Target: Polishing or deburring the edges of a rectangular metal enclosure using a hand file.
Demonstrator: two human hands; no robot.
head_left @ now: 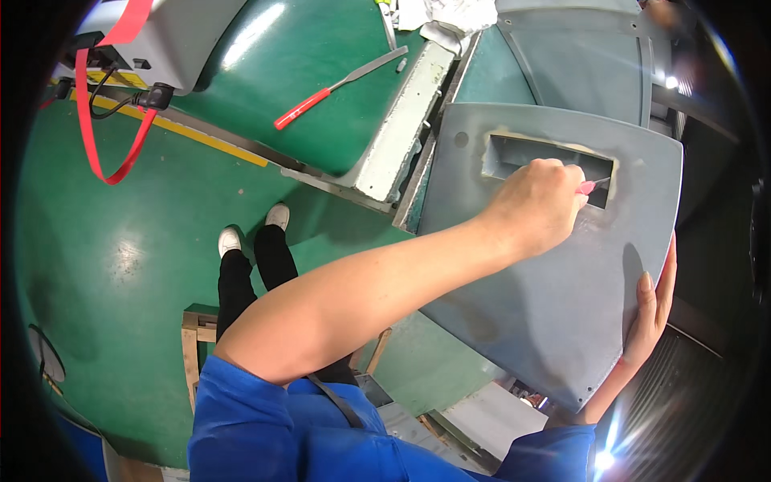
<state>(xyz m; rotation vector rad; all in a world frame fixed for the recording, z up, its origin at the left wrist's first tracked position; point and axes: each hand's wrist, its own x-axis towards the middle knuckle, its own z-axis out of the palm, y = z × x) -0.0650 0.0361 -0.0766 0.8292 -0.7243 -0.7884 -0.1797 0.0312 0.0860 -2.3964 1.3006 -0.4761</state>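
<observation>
Much green floor (88,265), left fingers (564,174) tight on pink tool (587,188), right (647,325) on grey panel (578,281)

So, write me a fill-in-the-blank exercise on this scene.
1. The left hand holds a small tool with a grip coloured ____.
2. The right hand touches the grey panel at its ____ (left or right) edge in the picture.
3. The opening in the panel has a roughly ____ shape.
4. The flat-bladed tool on the green surface has a ____-coloured handle.

Missing words: pink; right; rectangular; red.
</observation>
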